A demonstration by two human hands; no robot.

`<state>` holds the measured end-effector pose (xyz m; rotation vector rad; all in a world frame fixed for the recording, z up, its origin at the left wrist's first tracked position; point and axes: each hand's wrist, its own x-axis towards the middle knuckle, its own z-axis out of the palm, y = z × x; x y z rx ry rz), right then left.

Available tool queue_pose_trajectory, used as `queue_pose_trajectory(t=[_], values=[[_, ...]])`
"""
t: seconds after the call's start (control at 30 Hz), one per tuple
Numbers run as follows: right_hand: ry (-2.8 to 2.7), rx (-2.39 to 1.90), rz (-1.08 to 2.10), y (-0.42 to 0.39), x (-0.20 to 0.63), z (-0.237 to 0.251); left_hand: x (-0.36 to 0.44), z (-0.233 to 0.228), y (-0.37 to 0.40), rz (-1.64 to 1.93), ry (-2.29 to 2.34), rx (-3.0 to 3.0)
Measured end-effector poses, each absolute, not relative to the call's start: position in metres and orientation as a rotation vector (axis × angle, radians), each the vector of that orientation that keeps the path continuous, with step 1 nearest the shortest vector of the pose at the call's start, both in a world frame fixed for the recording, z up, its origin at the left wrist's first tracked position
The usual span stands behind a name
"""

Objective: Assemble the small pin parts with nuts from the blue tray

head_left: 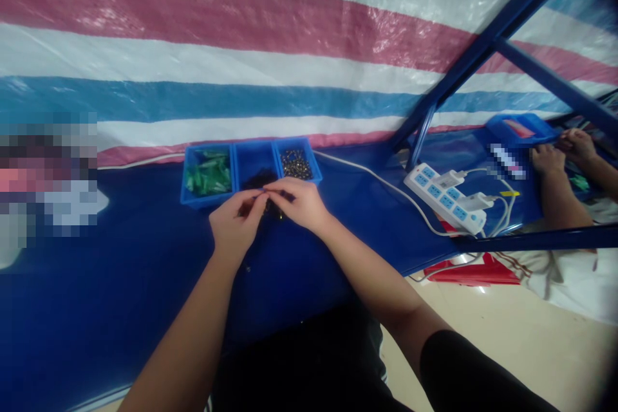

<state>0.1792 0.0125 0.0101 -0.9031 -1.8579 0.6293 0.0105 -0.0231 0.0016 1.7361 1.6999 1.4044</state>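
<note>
My left hand and my right hand meet above the blue table, fingertips pinched together. Whatever lies between them is too small and too hidden to name. Just behind the hands stands a blue three-part bin. Green translucent pieces fill its left compartment. A dark, hair-like clump sits in the middle one, partly covered by my fingers. The right compartment holds many small brass-coloured metal parts. Under my fingers a dark patch with a few shiny bits shows, its kind unclear.
A white power strip with plugged-in chargers lies to the right, and a white cable runs across the table. Blue frame bars rise there. Beyond them a co-worker's hands are near another blue bin. Striped sheeting hangs behind.
</note>
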Motion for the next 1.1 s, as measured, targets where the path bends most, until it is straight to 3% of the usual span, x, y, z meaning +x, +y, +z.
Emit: queue_pose_trajectory(t=[0.27, 0.57, 0.73, 0.87, 1.1], values=[[-1.905, -0.861, 0.583, 0.013, 0.182, 0.013, 0.009, -0.002, -0.022, 1.386, 1.724, 1.710], [-1.741, -0.953, 0.809, 0.010, 0.178, 0.014, 0.008, -0.002, -0.017, 1.428, 1.409, 1.419], [-1.713, -1.032, 1.096, 0.010, 0.178, 0.018, 0.008, 0.000, -0.017, 1.457, 1.320, 1.358], [-1.663, -0.997, 1.216, 0.012, 0.179, 0.018, 0.007, 0.001, -0.018, 1.456, 1.397, 1.421], [-1.631, -0.984, 1.163, 0.011, 0.180, 0.020, 0.006, -0.002, -0.019, 1.356, 1.669, 1.642]])
